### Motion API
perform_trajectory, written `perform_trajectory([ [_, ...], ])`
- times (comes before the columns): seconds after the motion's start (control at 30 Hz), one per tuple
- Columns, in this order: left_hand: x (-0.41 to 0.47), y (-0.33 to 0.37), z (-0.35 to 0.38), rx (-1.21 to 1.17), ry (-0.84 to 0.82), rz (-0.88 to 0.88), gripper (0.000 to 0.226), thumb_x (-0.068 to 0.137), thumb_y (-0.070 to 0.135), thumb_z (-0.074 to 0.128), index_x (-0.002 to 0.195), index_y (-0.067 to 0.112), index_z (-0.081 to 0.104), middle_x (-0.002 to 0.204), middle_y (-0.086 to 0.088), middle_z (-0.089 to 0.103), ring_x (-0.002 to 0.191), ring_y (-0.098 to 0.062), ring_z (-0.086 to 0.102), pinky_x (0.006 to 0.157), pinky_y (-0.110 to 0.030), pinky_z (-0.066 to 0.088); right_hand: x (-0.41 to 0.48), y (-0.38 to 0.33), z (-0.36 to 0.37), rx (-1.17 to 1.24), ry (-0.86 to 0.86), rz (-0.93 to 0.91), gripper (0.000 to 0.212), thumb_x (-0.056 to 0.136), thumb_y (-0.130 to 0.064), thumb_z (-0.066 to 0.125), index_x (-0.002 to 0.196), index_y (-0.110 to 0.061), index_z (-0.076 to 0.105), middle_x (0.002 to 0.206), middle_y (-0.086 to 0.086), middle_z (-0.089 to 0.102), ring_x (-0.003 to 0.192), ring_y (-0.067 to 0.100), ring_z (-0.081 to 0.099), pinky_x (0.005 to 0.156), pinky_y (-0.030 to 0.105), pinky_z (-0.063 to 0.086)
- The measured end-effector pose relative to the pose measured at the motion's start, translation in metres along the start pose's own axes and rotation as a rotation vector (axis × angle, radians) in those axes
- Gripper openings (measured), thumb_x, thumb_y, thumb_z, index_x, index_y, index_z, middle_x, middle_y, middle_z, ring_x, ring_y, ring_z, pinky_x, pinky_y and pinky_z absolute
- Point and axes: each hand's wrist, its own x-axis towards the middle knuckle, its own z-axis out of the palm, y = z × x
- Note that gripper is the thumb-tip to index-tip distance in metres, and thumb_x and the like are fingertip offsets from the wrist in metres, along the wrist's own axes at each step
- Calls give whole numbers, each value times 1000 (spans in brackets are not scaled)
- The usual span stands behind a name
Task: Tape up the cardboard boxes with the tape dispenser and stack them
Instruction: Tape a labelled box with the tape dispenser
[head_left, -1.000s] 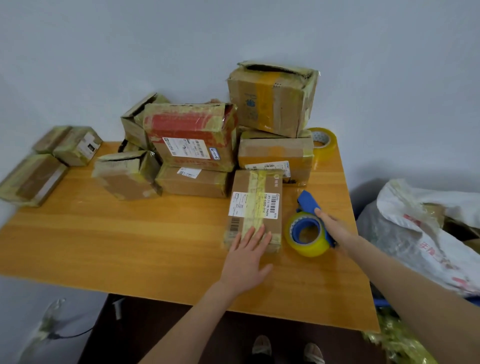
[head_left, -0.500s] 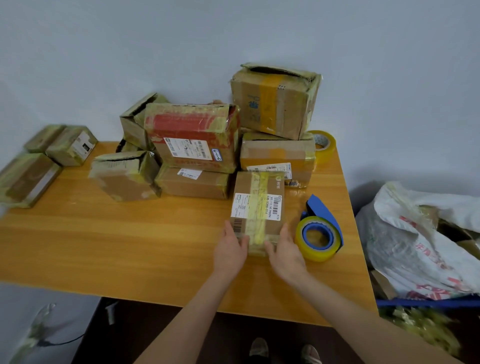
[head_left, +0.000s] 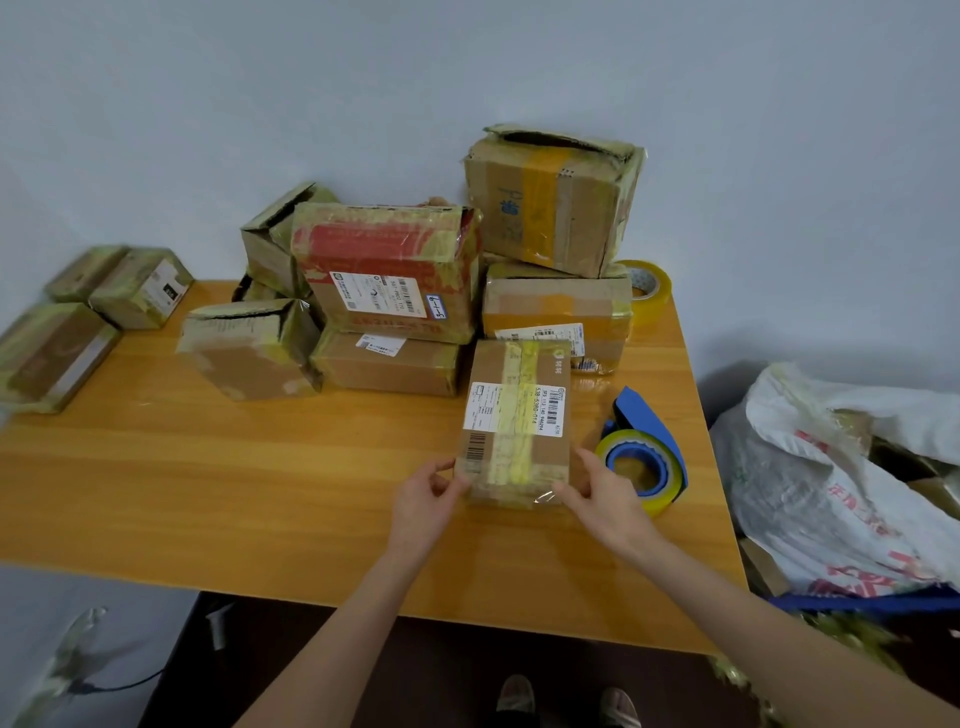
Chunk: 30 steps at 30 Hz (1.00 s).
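The desk (head_left: 208, 493) carries everything; the pile of boxes (head_left: 395, 291) stands just behind the taped box (head_left: 514, 426), and the tape dispenser (head_left: 644, 462) lies just right of that box, untouched; the left hand (head_left: 423, 501) and right hand (head_left: 605, 493) each grasp a near corner of the box with curled fingers. The lift, I judge, should be level, with both sides squeezed evenly, onto a flat-topped box behind it.

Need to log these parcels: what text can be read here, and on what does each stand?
"538-5380-014": white label on the near box.
"3-1-9": handwritten on a blue-edged sticker on the red box.
The other labels, the barcodes and the red print on the sack: too small or blurred to read.
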Motion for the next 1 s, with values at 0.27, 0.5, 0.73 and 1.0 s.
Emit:
perform_trajectory([
  [0.27,3,4,6,130,10,-16,34,82,23,75,110,12,60,71,5,60,69,-10,61,54,-11,42,8,-1,4,-182,46,4,74,95,-30,60,154,-24,16,92,-1,66,85,16,61,71,29,53],
  [0.5,13,16,19,497,-28,82,90,65,56,78,132,14,35,125,-1,46,111,-13,50,87,-25,50,10,-18,-5,-523,60,-30,96,80,-65,63,150,-20,16,129,6,49,103,25,62,70,34,51],
  [0.73,25,3,11,393,-165,197,99,76,33,77,152,19,15,123,-7,63,103,-20,64,85,-30,54,23,-8,1,-546,-23,-131,93,88,-54,60,154,-17,5,105,9,67,87,22,65,71,32,52],
  [1.0,34,-5,-7,354,-311,197,95,83,20,71,147,36,3,132,-4,59,113,-16,60,101,-38,47,28,-1,-10,-365,-123,-143,91,88,-40,68,153,-24,7,112,8,65,79,15,56,64,24,48],
])
